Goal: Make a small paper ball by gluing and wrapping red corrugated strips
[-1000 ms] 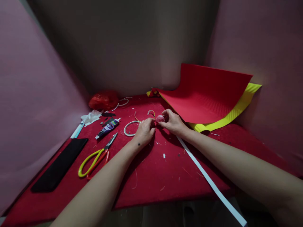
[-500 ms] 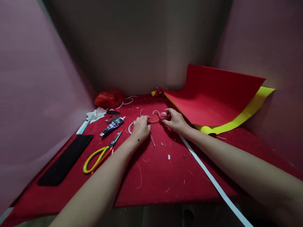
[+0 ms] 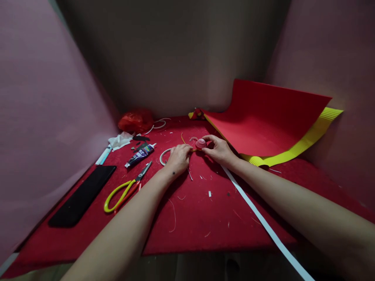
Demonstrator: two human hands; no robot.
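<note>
In the head view my right hand (image 3: 219,151) pinches a small red dome (image 3: 200,144) with pale ridges, like a coil of corrugated paper strip. The fingers and thumb hold its right side. My left hand (image 3: 179,157) is closed just left of the dome, its fingertips on a thin yellow-orange strip (image 3: 193,150) that runs to the dome's base. Another bit of yellow strip (image 3: 183,137) sticks up behind these fingers. A white strip coil (image 3: 163,156) lies by the left hand, partly covered by it.
Yellow-handled scissors (image 3: 120,196), a glue tube (image 3: 140,155) and a black phone-like slab (image 3: 83,195) lie at left. A red plastic bag (image 3: 135,121) sits behind. Red corrugated sheet (image 3: 269,121) curves up over a yellow one (image 3: 304,146). A long white strip (image 3: 263,222) passes under my right arm.
My left hand has moved right, closer to the dome. The yellow strip's free end now stands up behind it. The dome has turned and shifted slightly in my right hand.
</note>
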